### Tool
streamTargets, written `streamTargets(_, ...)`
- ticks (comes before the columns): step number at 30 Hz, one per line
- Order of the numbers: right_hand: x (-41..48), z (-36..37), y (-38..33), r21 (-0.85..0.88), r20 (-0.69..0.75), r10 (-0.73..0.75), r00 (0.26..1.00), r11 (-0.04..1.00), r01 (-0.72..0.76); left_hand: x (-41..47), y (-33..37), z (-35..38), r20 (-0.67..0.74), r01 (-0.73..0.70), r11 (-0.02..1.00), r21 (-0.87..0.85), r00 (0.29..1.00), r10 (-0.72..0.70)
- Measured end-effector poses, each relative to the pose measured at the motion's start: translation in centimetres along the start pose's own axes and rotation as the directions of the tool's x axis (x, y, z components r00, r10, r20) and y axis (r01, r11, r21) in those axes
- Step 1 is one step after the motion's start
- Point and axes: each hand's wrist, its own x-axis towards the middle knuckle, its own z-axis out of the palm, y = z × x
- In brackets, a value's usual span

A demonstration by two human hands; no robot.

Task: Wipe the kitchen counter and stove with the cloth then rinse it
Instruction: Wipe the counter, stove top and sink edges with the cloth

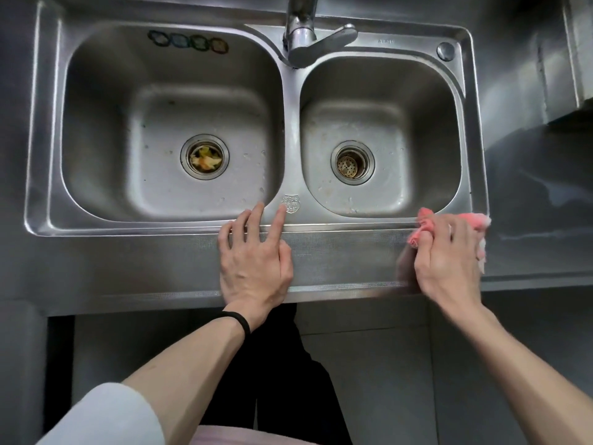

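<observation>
At the front edge of the steel table (128, 268), just by the front right corner of the double sink (160, 224), the right hand (446, 261) holds the pink cloth (423, 224). Its grip is curled tight round the cloth, so the cloth is bunched up and pokes out past the fingers. I think it is held in a ball like this so it can be pushed hard along the rim and the table.

The left hand (255, 261) lies flat on the front edge of the table, near the middle. Its grip is spread wide and holds nothing. Two fingertips reach over the sink rim, between the two bowls. It looks like this hand is there to lean on while the other one wipes.

The tap (301, 36) stands at the back edge, between the bowls, and no water runs from it. So the rinse looks not yet begun. The left drain (204, 156) has bits of food in it. The stove is not in view.

A small shield stamp (291, 203) is pressed into the steel just by the left fingertips. The letters at its bottom look like "SGS", but the signs above them are too blurry to read. Tiny writing (386, 41) on the back rim is too small to read. Four coloured ring stickers (187, 41) sit on the back wall of the left bowl.
</observation>
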Motion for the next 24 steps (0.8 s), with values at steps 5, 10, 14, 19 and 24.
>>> streamTargets(5, -6.0, 3.2, -9.1, 0.043, 0.000, -0.215, 0.977, 0.976, 0.215, 0.0, 0.0, -0.1, 0.011, -0.011, 1.000, -0.004, 1.000, 0.011)
streamTargets(10, -11.3, 5.9, -14.6, 0.038, 0.067, -0.318, 0.946, 0.948, 0.316, 0.1, -0.1, -0.3, 0.019, -0.018, 1.000, -0.007, 1.000, 0.018)
streamTargets(14, -10.4, 5.5, -11.4, 0.012, 0.125, -0.414, 0.902, 0.909, 0.416, 0.1, -0.1, -0.2, 0.028, -0.019, 1.000, 0.003, 0.999, 0.019)
streamTargets(19, -7.4, 3.9, -4.0, -0.012, 0.096, -0.316, 0.944, 0.948, 0.318, 0.0, -0.1, -0.1, 0.027, -0.008, 1.000, 0.022, 1.000, 0.008)
streamTargets(24, -3.4, 1.1, 7.1, -0.028, 0.098, -0.207, 0.973, 0.977, 0.211, 0.1, -0.1, -0.1, 0.004, -0.001, 0.999, 0.040, 1.000, 0.001)
